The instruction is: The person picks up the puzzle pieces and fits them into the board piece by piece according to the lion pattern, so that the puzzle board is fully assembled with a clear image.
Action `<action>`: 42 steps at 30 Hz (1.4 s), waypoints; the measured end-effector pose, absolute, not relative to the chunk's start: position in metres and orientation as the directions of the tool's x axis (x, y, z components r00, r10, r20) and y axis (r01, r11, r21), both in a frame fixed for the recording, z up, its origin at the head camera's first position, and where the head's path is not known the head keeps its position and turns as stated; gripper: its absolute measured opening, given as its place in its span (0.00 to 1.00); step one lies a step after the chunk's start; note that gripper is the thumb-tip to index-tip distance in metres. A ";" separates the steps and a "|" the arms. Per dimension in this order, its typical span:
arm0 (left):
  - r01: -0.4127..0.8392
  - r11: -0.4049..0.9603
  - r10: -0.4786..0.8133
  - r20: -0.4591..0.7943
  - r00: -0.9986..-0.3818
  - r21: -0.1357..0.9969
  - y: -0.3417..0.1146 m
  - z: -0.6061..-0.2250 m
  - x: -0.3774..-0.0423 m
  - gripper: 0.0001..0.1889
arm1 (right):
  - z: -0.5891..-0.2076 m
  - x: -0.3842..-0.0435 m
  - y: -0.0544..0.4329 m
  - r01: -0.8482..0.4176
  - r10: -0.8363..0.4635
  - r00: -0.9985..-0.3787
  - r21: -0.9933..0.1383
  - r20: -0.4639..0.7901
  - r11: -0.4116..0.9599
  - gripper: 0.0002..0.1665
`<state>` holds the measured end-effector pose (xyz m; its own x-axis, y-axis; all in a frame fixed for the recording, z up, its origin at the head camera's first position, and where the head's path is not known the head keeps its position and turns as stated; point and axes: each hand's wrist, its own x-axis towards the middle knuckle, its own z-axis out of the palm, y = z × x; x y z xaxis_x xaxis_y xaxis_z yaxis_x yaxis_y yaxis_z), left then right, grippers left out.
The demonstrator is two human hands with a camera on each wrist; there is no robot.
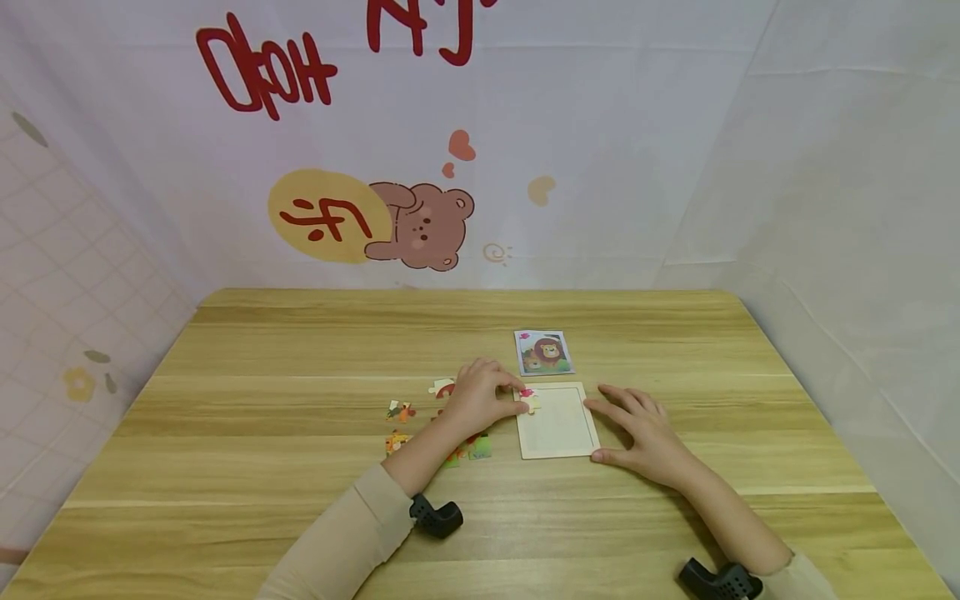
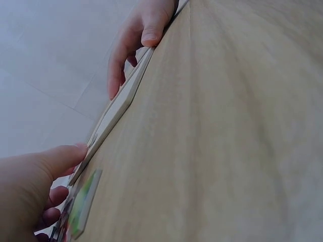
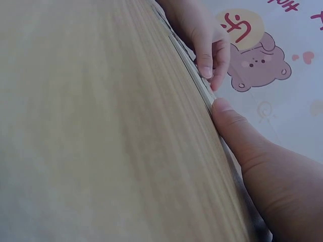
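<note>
A pale square puzzle board (image 1: 558, 429) lies on the table. In its upper left corner sits a puzzle piece (image 1: 533, 402) with a pink and cream print. My left hand (image 1: 480, 396) pinches this piece at its left side between thumb and forefinger. In the left wrist view, the left thumb (image 2: 68, 155) rests at the board's edge. My right hand (image 1: 647, 437) touches the board's right edge with spread fingers, its thumb by the lower right corner. Loose puzzle pieces (image 1: 397, 443) lie left of the board, several partly hidden under the left hand and forearm.
Behind the board lies a picture card (image 1: 544, 353) showing a lion. A wood-grain table (image 1: 247, 392) carries everything. White cloth (image 1: 600, 125) with printed figures hangs behind it. Each wrist wears a black camera mount (image 1: 437, 517).
</note>
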<state>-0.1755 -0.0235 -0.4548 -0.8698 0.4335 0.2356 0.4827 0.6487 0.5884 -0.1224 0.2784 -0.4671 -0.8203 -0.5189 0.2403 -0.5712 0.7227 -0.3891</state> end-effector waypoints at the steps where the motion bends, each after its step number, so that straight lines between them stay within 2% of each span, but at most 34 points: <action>1: 0.483 0.646 0.433 0.238 -0.870 0.592 -0.023 -0.455 -0.175 0.13 | -0.467 -0.122 0.278 -0.573 -0.520 -0.819 -0.387 0.243 0.723 0.45; 16: 0.493 0.632 0.460 0.222 -0.860 0.598 -0.022 -0.451 -0.172 0.10 | -0.468 -0.122 0.279 -0.574 -0.519 -0.819 -0.382 0.246 0.725 0.45; 32: 0.505 0.664 0.470 0.218 -0.855 0.551 -0.026 -0.448 -0.169 0.11 | -0.467 -0.122 0.278 -0.569 -0.516 -0.822 -0.380 0.240 0.730 0.44; 42: 0.539 0.632 0.472 0.275 -0.838 0.557 -0.033 -0.451 -0.165 0.12 | -0.468 -0.122 0.278 -0.574 -0.521 -0.819 -0.373 0.242 0.729 0.44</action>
<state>-0.1654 -0.0334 -0.4506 -0.8377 0.4718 0.2751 0.5389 0.6323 0.5565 -0.1217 0.2783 -0.4678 -0.8187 -0.5206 0.2423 -0.5740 0.7289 -0.3732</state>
